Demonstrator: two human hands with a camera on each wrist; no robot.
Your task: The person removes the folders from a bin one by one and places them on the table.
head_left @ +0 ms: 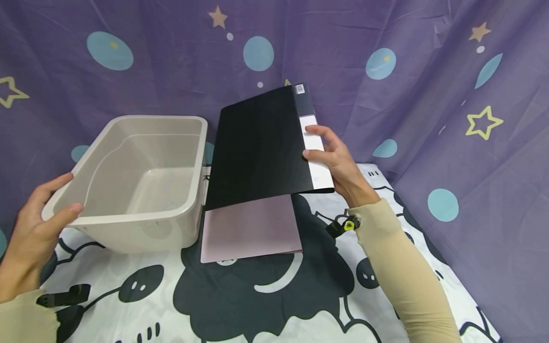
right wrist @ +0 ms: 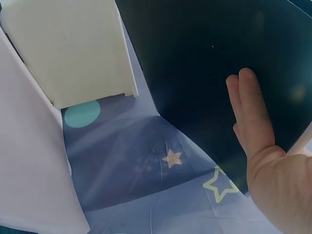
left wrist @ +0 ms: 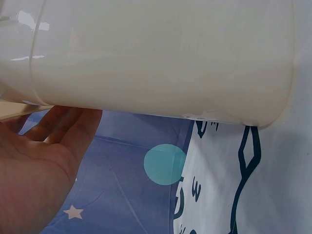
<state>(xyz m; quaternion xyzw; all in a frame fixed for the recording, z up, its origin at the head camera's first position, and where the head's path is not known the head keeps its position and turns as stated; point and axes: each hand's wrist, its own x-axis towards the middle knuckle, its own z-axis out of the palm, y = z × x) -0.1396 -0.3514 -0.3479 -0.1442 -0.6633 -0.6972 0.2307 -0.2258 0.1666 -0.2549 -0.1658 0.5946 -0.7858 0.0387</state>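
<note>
My right hand (head_left: pixel 339 159) grips a black file folder (head_left: pixel 257 147) by its white-labelled spine, thumb on the upper cover. In the right wrist view several fingers (right wrist: pixel 253 112) spread along the folder's underside. The folder is held tilted above a pale pink folder (head_left: pixel 253 231), which lies on the cloth and is partly hidden by it. On the left stands a beige plastic tub (head_left: pixel 141 224), its visible inside bare. My left hand (head_left: pixel 40 221) holds the tub's near left corner at the rim; in the left wrist view its fingers (left wrist: pixel 73 129) partly disappear behind the tub wall.
A white cloth with black sheep drawings (head_left: pixel 266 305) covers the surface. Behind and along the right side hangs a purple curtain (head_left: pixel 326 62) with stars and blue dots. The tub stands close to the left edges of both folders.
</note>
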